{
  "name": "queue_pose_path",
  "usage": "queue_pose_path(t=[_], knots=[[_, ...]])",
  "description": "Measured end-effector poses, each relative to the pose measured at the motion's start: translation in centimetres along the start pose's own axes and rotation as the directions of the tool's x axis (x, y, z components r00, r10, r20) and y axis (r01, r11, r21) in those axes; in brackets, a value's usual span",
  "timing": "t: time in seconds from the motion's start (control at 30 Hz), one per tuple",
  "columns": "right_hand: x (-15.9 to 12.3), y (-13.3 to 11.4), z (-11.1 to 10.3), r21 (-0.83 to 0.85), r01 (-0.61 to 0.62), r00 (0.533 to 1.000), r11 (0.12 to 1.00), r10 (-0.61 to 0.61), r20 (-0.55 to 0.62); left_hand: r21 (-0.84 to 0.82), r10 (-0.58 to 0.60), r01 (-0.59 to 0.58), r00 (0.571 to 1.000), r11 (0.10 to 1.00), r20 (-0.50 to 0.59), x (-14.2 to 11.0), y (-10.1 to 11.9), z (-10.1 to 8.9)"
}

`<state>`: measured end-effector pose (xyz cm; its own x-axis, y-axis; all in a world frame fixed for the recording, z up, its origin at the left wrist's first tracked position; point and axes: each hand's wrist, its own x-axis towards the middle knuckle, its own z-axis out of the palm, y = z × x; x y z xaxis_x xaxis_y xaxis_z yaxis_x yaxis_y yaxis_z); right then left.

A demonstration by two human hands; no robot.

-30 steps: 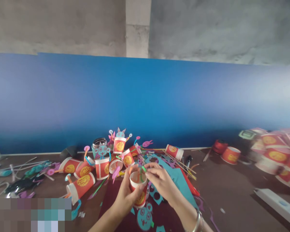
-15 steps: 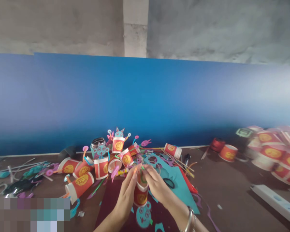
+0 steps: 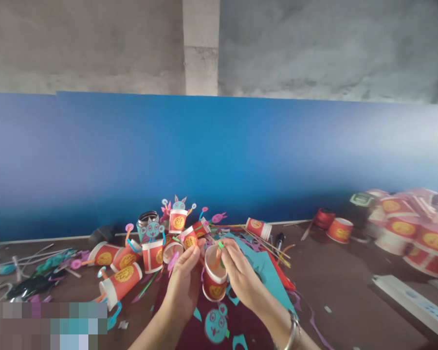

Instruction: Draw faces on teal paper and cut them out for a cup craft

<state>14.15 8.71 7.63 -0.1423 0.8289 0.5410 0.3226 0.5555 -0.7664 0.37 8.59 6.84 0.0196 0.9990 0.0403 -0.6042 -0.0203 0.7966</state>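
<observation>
A red-and-white paper cup [image 3: 215, 288] with a yellow emblem stands in front of me, tilted a little, its open mouth towards me. My right hand [image 3: 241, 270] grips its right rim, and a small green piece [image 3: 220, 244] shows by those fingertips. An orange strip [image 3: 216, 257] is inside the cup. My left hand [image 3: 185, 272] is just left of the rim, thumb and fingers pinched together; what lies between them is too small to make out. Below the cup is a round blue paper face [image 3: 216, 323] with ears, lying on a dark maroon sheet [image 3: 184, 335].
Several decorated cups [image 3: 153, 255] with paper faces and arms crowd the left. Blue paper [image 3: 273, 272] with cut-outs lies right of my hands. Further right are a lying cup [image 3: 258, 227], a red tape roll [image 3: 324, 218], a power strip [image 3: 412, 299] and stacked cups [image 3: 434, 240].
My hands, earlier close together over the cup's top, have moved apart. The left hand has drawn off to the left in a pinch, and the cup's mouth now shows.
</observation>
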Motion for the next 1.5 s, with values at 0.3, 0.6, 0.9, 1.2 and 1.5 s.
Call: queue_pose_path(t=[0.3, 0.6, 0.9, 1.2, 1.5], knots=[[-0.2, -0.5, 0.2, -0.002, 0.001, 0.998, 1.0, 0.0, 0.068, 0.381, 0.082, -0.136, 0.985, 0.914, 0.154, 0.7, 0.5, -1.4], [-0.3, 0.3, 0.2, -0.003, 0.004, 0.997, 1.0, -0.003, 0.081, 0.498, 0.09, -0.298, 0.913, 0.814, 0.399, 0.3, 1.4, -0.6], [0.5, -0.2, -0.7, 0.005, -0.025, 0.997, 1.0, 0.025, 0.071, 0.602, 0.155, -0.342, 0.927, 0.722, 0.341, 0.7, 1.7, -0.1], [0.5, 0.4, -0.3, 0.019, -0.077, 0.997, 0.997, 0.077, -0.001, 0.473, 0.114, -0.257, 0.944, 0.843, 0.31, 0.5, 0.4, 0.3], [0.6, -1.4, -2.3, -0.083, -0.021, 0.944, 0.996, 0.047, 0.327, 0.321, -0.019, -0.027, 0.99, 0.947, 0.139, 0.7, 0.4, -0.3]])
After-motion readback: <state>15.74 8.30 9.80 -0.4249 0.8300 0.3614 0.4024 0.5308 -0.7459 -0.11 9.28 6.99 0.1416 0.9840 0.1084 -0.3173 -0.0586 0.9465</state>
